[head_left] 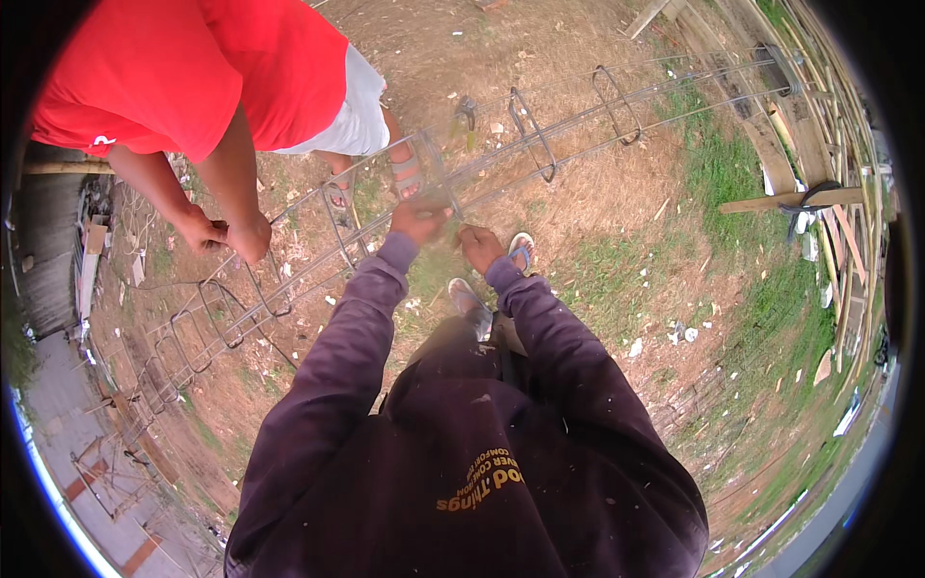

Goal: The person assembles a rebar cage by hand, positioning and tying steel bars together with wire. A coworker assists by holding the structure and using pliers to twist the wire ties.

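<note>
Rebar cage (358,234), long thin bars w/ rectangular hoops (536,135), runs 8 o'clock to 2 o'clock across bare dirt & grass. Nr. its mid-length, abt. 11–12 o'clock, wearer's left hand (421,220) is at the bars, fingers bent in beside a hoop; right hand (479,249), abt. 12 o'clock, sits just below w/ fingers curled, pointing twd. the same spot. Blur there: can't tell what, if anything, either hand's fingers clamp. Step in hand, by the look of it: hand-work at 1 hoop joint, prob. setting or fastening it. Next move likely calls for left to steady the steel, right to twist or pull. At 10 o'clock, co-worker in red shirt (193,77) has both hands (249,239) close together at the cage. Poles (844,125) line the rim, 2–3 o'clock.
</note>
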Demonstrator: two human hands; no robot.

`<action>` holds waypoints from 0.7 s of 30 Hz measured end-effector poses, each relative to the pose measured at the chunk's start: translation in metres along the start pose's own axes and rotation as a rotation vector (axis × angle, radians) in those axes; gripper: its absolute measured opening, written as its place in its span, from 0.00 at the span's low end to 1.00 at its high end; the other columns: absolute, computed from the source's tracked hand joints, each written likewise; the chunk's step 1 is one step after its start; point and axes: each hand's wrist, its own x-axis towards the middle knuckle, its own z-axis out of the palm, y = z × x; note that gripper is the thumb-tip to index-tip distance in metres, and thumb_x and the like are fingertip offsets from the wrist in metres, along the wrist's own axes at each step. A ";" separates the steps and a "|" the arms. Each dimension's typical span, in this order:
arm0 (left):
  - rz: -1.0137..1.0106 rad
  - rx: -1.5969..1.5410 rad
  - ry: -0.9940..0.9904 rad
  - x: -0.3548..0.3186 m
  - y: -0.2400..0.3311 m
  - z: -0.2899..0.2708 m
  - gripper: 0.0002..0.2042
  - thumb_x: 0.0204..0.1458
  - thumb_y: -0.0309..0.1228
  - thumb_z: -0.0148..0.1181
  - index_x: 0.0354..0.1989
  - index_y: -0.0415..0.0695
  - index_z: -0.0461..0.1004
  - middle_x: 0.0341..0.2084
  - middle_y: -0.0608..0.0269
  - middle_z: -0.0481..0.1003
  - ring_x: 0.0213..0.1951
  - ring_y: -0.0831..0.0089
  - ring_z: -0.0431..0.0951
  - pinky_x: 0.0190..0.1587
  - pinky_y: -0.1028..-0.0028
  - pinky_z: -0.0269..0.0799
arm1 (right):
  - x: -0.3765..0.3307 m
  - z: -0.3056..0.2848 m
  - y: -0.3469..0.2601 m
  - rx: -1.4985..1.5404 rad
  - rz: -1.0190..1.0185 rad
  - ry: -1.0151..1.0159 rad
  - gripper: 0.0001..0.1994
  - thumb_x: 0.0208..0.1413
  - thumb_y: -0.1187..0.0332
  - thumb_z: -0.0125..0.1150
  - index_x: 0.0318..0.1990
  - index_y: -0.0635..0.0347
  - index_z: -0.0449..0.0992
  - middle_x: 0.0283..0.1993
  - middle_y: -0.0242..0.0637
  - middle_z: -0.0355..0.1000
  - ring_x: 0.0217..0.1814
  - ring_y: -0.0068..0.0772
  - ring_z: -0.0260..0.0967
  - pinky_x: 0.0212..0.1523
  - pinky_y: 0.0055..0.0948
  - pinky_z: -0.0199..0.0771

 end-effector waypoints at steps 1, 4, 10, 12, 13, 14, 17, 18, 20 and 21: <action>0.037 0.025 0.026 -0.002 0.001 0.003 0.12 0.49 0.29 0.64 0.42 0.37 0.77 0.31 0.57 0.78 0.28 0.71 0.80 0.24 0.76 0.75 | 0.000 0.002 0.000 -0.002 -0.047 0.029 0.15 0.57 0.61 0.45 0.31 0.61 0.76 0.23 0.42 0.68 0.27 0.35 0.67 0.33 0.32 0.67; 0.052 -0.062 0.110 -0.006 0.000 0.010 0.12 0.51 0.29 0.63 0.41 0.37 0.78 0.34 0.57 0.79 0.28 0.71 0.80 0.25 0.78 0.74 | -0.001 0.013 -0.001 0.015 -0.042 0.205 0.13 0.58 0.61 0.48 0.32 0.60 0.76 0.23 0.40 0.67 0.26 0.31 0.66 0.32 0.32 0.67; 0.825 0.461 0.272 -0.020 -0.008 0.015 0.11 0.51 0.25 0.61 0.43 0.38 0.78 0.38 0.55 0.79 0.31 0.71 0.80 0.34 0.72 0.76 | 0.002 0.039 -0.008 0.196 -0.016 0.473 0.09 0.57 0.64 0.54 0.34 0.59 0.76 0.20 0.37 0.65 0.24 0.25 0.62 0.28 0.29 0.64; 0.861 0.466 0.219 -0.020 -0.010 0.013 0.12 0.50 0.26 0.61 0.44 0.39 0.78 0.37 0.54 0.79 0.33 0.71 0.81 0.36 0.71 0.76 | 0.006 0.044 -0.009 0.212 -0.002 0.542 0.09 0.58 0.64 0.54 0.35 0.60 0.76 0.21 0.39 0.66 0.24 0.29 0.63 0.29 0.31 0.64; 0.935 0.488 0.206 -0.020 -0.011 0.012 0.13 0.49 0.26 0.62 0.44 0.40 0.78 0.37 0.54 0.79 0.34 0.70 0.81 0.37 0.70 0.76 | 0.007 0.046 -0.008 0.195 0.009 0.566 0.10 0.58 0.64 0.54 0.35 0.61 0.75 0.22 0.41 0.67 0.25 0.33 0.65 0.30 0.33 0.65; 0.652 0.368 0.161 -0.014 -0.009 0.011 0.11 0.50 0.30 0.61 0.41 0.40 0.79 0.34 0.53 0.79 0.32 0.70 0.80 0.36 0.70 0.76 | 0.007 0.048 -0.007 0.169 0.026 0.603 0.10 0.59 0.63 0.54 0.36 0.62 0.74 0.23 0.44 0.69 0.25 0.37 0.66 0.31 0.35 0.66; -0.034 0.081 0.085 0.007 -0.004 0.008 0.16 0.54 0.42 0.59 0.32 0.39 0.81 0.27 0.51 0.79 0.27 0.70 0.80 0.31 0.70 0.74 | 0.007 0.052 -0.001 0.242 0.058 0.631 0.11 0.59 0.63 0.55 0.36 0.62 0.74 0.22 0.41 0.68 0.25 0.33 0.65 0.30 0.34 0.65; -0.017 0.096 0.000 0.012 -0.003 0.009 0.22 0.52 0.48 0.60 0.27 0.35 0.80 0.20 0.55 0.77 0.21 0.72 0.76 0.27 0.71 0.72 | 0.006 0.053 0.001 0.245 0.039 0.641 0.11 0.59 0.63 0.55 0.36 0.62 0.74 0.22 0.41 0.68 0.25 0.32 0.65 0.30 0.34 0.65; -0.038 0.171 -0.023 0.022 -0.002 0.010 0.22 0.51 0.48 0.61 0.28 0.35 0.80 0.19 0.58 0.77 0.20 0.73 0.75 0.25 0.72 0.71 | 0.005 0.054 0.006 0.228 0.067 0.637 0.11 0.59 0.62 0.55 0.37 0.62 0.74 0.21 0.39 0.68 0.25 0.29 0.64 0.29 0.34 0.65; -0.074 0.205 -0.036 0.026 -0.001 0.010 0.22 0.50 0.48 0.62 0.29 0.35 0.80 0.19 0.59 0.77 0.20 0.73 0.75 0.23 0.72 0.70 | 0.006 0.054 0.008 0.233 0.044 0.629 0.11 0.59 0.62 0.55 0.37 0.61 0.74 0.22 0.39 0.68 0.25 0.28 0.64 0.29 0.34 0.65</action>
